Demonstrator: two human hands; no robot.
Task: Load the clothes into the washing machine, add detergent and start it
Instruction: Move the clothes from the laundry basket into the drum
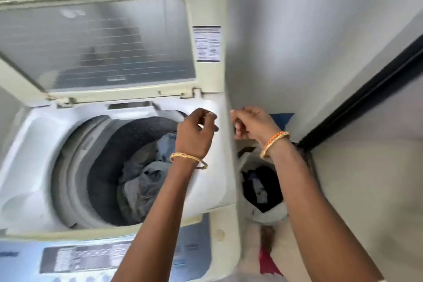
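A top-loading washing machine (pixel 34 144) stands open, its lid (pixel 103 48) raised upright at the back. Grey and blue clothes (pixel 146 174) lie in the drum. My left hand (pixel 196 133) hovers over the drum's right rim, fingers loosely curled, nothing visible in it. My right hand (pixel 251 123) is just right of the machine's edge, fingers curled; whether it holds anything is unclear. A basket (pixel 272 213) on the floor to the right holds dark clothes (pixel 263 185).
The control panel (pixel 91 258) runs along the machine's front edge. A white wall (pixel 309 41) is close on the right, with a dark-edged door or panel (pixel 366 94) beside it. Red fabric (pixel 267 263) lies on the floor by the basket.
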